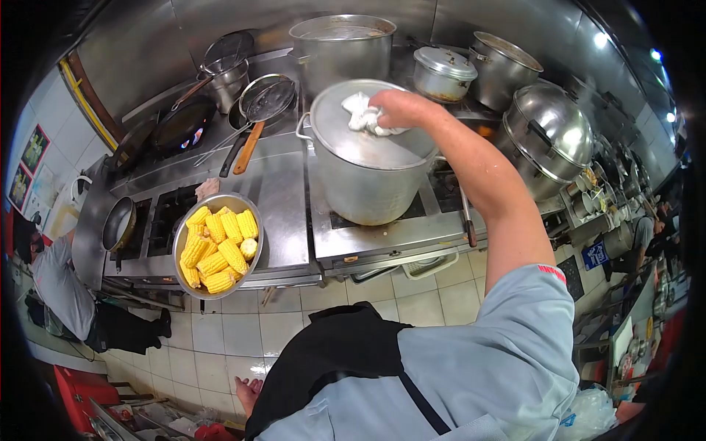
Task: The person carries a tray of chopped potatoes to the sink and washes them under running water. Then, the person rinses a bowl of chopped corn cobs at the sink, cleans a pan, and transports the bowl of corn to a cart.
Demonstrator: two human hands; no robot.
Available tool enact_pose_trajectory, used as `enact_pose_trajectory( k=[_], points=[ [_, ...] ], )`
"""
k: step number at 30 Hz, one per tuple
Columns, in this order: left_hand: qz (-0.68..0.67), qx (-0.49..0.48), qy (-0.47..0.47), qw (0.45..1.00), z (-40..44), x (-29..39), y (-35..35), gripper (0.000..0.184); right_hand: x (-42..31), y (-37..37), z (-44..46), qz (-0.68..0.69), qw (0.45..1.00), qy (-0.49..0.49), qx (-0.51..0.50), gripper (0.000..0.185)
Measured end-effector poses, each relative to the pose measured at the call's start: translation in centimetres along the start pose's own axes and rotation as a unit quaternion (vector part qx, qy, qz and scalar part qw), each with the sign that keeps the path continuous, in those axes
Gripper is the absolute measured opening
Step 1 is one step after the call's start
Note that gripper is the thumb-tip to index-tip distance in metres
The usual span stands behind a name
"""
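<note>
My right hand [397, 110] is closed around a bunched white cloth [362, 117] on top of the flat metal lid [342, 143] of a large aluminium stockpot [371, 192]. The lid sits on the pot, and the cloth hides its middle. Low beside my black apron, my left hand [251, 389] hangs away from the stove. Its fingers are partly in view, loosely apart, with nothing seen in them. To the left of the stockpot, a steel bowl [254, 273] full of corn cob pieces [218, 246] rests at the counter's front.
Behind stand another large pot [344, 55], a lidded pot [444, 77] and a tall pot [506, 66]. A domed steamer [548, 136] is at right. Strainers [268, 99] and a wok [184, 125] with flame occupy the left. A person [66, 283] stands at far left.
</note>
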State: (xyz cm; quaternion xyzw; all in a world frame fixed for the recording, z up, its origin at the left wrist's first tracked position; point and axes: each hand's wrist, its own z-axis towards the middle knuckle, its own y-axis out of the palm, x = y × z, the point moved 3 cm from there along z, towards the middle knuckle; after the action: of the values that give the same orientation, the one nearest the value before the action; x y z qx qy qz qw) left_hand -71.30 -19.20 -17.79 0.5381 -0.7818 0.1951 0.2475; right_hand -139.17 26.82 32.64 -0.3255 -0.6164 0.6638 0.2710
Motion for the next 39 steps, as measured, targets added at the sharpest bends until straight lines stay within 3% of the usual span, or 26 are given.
enact_pose_trajectory(
  k=[4, 5, 6, 8, 9, 13, 16, 18, 20, 26, 29, 32, 35, 39],
  points=[
    [0.113, -0.028, -0.019, 0.993, 4.5, -2.5, -3.4, 0.071, 5.9, -5.4, 0.2, 0.065, 0.982, 0.012, 0.175, 0.046],
    [0.150, -0.046, -0.021, 0.987, 4.4, -2.3, -3.7, 0.071, 8.0, -7.4, -0.3, 0.121, 0.977, 0.020, 0.174, 0.047],
    [0.176, -0.050, -0.019, 0.983, 4.4, -2.4, -3.9, 0.071, 7.3, -10.0, -3.1, 0.196, 0.964, 0.109, 0.146, 0.047],
    [0.196, -0.047, -0.024, 0.979, 4.5, -2.3, -3.6, 0.071, 9.8, -12.4, -6.0, 0.201, 0.955, 0.136, 0.170, 0.048],
    [0.204, -0.046, -0.026, 0.977, 4.5, -2.5, -3.5, 0.071, 10.5, -12.9, -7.9, 0.201, 0.941, 0.166, 0.214, 0.047],
    [0.229, -0.052, -0.030, 0.972, 4.6, -2.3, -2.4, 0.070, 14.4, -9.9, -13.3, 0.265, 0.913, 0.195, 0.241, 0.047],
    [0.233, -0.055, -0.027, 0.971, 4.6, -1.9, -1.5, 0.070, 15.5, -6.7, -15.2, 0.261, 0.907, 0.248, 0.218, 0.046],
    [0.228, -0.057, -0.026, 0.972, 4.4, -1.5, -0.8, 0.069, 15.9, -5.2, -14.7, 0.220, 0.927, 0.222, 0.208, 0.047],
    [0.221, -0.059, -0.020, 0.973, 3.7, -0.8, 0.3, 0.069, 13.4, -5.1, -13.1, 0.083, 0.963, 0.199, 0.160, 0.051],
    [0.199, -0.073, 0.026, 0.977, 0.9, 2.2, 5.4, 0.068, 2.7, -1.7, -3.6, -0.041, 0.995, 0.080, 0.034, 0.049],
    [0.155, -0.100, 0.031, 0.982, 0.2, 2.7, 6.7, 0.068, 0.3, -0.2, 0.2, -0.043, 0.996, 0.074, -0.004, 0.049],
    [0.175, -0.092, 0.040, 0.980, -1.7, 2.1, 6.4, 0.070, -0.2, 0.6, 1.7, -0.050, 0.996, 0.064, -0.026, 0.050],
    [0.112, -0.132, -0.005, 0.985, 2.7, -1.9, 1.5, 0.067, -0.4, 1.2, 1.1, -0.036, 0.998, 0.060, -0.001, 0.050],
    [0.196, -0.041, -0.018, 0.979, 3.9, -5.5, -3.2, 0.064, 1.3, 2.1, 2.2, -0.014, 0.997, 0.072, -0.007, 0.049]
  ],
)
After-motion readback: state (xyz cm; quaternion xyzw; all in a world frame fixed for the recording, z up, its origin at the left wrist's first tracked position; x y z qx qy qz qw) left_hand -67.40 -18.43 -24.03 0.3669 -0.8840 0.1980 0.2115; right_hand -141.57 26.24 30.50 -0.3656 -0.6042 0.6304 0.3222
